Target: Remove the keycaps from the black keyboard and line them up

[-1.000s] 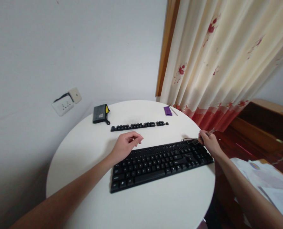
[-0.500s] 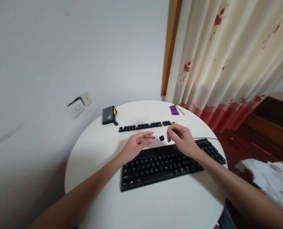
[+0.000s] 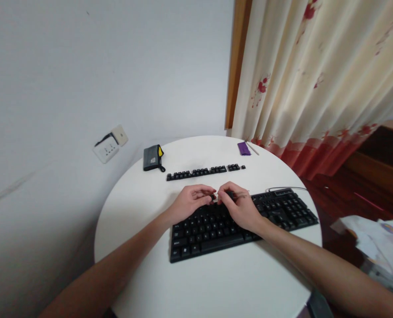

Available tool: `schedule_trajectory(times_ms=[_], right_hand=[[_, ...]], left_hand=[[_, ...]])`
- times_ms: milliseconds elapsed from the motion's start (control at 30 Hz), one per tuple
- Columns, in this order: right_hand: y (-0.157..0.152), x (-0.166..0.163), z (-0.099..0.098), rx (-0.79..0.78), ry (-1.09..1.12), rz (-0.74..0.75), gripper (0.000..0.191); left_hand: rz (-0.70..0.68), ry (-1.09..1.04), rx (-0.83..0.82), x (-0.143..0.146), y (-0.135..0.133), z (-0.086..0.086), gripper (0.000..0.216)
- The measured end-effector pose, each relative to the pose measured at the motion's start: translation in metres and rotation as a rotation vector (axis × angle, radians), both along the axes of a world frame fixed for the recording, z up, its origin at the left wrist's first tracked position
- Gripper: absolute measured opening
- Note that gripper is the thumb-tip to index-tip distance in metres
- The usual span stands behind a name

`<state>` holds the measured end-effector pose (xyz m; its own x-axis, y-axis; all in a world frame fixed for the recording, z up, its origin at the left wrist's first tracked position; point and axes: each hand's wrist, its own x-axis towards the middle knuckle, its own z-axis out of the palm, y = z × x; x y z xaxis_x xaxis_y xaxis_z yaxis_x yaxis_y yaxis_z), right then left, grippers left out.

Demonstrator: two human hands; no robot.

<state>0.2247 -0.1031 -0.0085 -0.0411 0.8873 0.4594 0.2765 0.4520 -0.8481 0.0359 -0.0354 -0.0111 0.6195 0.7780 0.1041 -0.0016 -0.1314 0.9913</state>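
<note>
Above the upper edge of a black keyboard [image 3: 223, 236], my hands almost meet. Between the fingertips of my left hand [image 3: 189, 202] is a small black keycap [image 3: 213, 197]. My right hand [image 3: 238, 206] is closed around a keycap puller [image 3: 230, 194] with a dark handle; its thin wires stick out on both sides of the fingers. One end of the wires reaches the keycap. The hands and forearms hide part of the keyboard's upper rows. Behind them, a row of loose black keycaps [image 3: 196, 173] lies on the white round table [image 3: 143, 274].
A dark pouch [image 3: 152, 158] with a yellow patch sits at the table's far left. A purple packet [image 3: 243, 149] and a thin pale stick [image 3: 252, 149] lie at the far right. The keyboard's cable [image 3: 289, 187] runs toward the right edge. Papers [image 3: 378, 247] are off the table.
My right hand has moved left and down with the puller, bringing the keycap to my left hand. The left fingers, apart before, have closed on it. The view has shifted slightly.
</note>
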Motion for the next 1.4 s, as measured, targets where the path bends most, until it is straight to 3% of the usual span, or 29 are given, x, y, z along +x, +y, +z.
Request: schedule_trajectory(times_ms=[400,600,800,1000,1100,1233,1400], right_hand=[[0.001,-0.002,-0.003,-0.029,0.063,-0.108,0.018],[0.004,-0.003,-0.002,-0.063,0.134,-0.149,0.018],[0.008,0.004,-0.002,-0.075,0.206,-0.202,0.021],[0.002,0.011,0.005,0.135,0.009,-0.243,0.043],[-0.001,0.011,0.006,0.196,-0.043,-0.128,0.038],[-0.002,0.007,0.003,0.164,-0.158,0.011,0.027],[-0.002,0.006,-0.001,0.162,-0.327,-0.006,0.017]], left_hand=[[-0.018,-0.038,0.046,0.001,-0.001,-0.002,0.027],[0.057,-0.045,0.164,0.004,-0.001,-0.001,0.019],[0.141,-0.028,0.146,0.004,0.001,-0.002,0.022],[0.153,0.033,0.172,0.002,0.002,-0.002,0.022],[0.128,-0.002,0.219,0.001,0.002,-0.001,0.019],[0.090,-0.029,0.234,0.001,0.000,0.001,0.017],[0.108,-0.016,0.124,0.001,-0.002,0.002,0.026]])
